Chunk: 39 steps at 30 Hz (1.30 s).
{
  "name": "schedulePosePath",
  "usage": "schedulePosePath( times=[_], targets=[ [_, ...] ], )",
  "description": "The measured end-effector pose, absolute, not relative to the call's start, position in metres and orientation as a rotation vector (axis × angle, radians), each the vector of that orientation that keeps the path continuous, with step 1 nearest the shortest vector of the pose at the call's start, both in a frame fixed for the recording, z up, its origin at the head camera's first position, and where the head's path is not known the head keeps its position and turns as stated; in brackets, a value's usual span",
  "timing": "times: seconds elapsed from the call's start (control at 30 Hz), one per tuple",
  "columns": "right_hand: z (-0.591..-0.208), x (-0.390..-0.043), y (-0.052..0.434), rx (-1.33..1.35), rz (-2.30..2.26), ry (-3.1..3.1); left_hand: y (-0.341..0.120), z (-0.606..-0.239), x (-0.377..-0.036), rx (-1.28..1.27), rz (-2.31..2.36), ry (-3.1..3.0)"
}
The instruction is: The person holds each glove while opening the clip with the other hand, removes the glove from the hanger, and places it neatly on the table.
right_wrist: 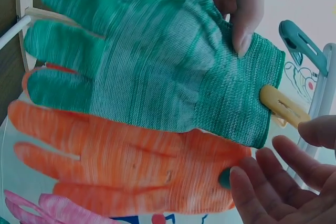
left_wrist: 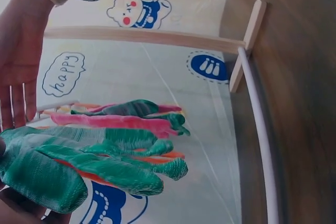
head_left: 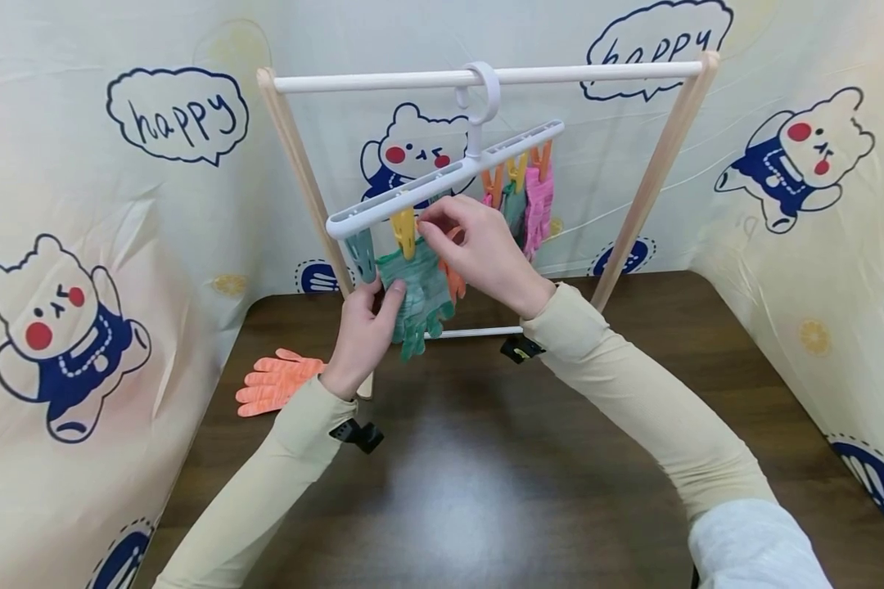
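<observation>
A cartoon-bear sheet walls a dark wooden counter where an orange glove lies at left. The left hand pinches a green glove clipped to the hanger; the right hand, fingers loosely spread, hovers at the yellow peg.

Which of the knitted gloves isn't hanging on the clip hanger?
The orange knitted glove lying flat on the dark wooden table, left of the rack; the others hang from clips.
</observation>
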State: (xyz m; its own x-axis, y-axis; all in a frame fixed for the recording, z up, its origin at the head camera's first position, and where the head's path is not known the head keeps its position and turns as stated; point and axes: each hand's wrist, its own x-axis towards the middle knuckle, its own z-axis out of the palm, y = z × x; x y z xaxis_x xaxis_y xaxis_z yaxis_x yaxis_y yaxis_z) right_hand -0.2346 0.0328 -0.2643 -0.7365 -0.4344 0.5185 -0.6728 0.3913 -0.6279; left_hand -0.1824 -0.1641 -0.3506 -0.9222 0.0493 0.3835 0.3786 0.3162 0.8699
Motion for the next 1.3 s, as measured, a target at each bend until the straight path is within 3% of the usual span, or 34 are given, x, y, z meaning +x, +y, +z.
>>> schedulePosePath(
  times=[0.6,1.3],
  targets=[
    [-0.27,-0.235,0.016,0.953,1.447,-2.413,-0.168,-0.352,-0.179,-0.412,-1.78,-2.227],
    [-0.273,-0.242,0.009,0.817,2.224,-2.282,-0.169,-0.354,-0.176,-0.446,-1.803,-2.249]
  ],
)
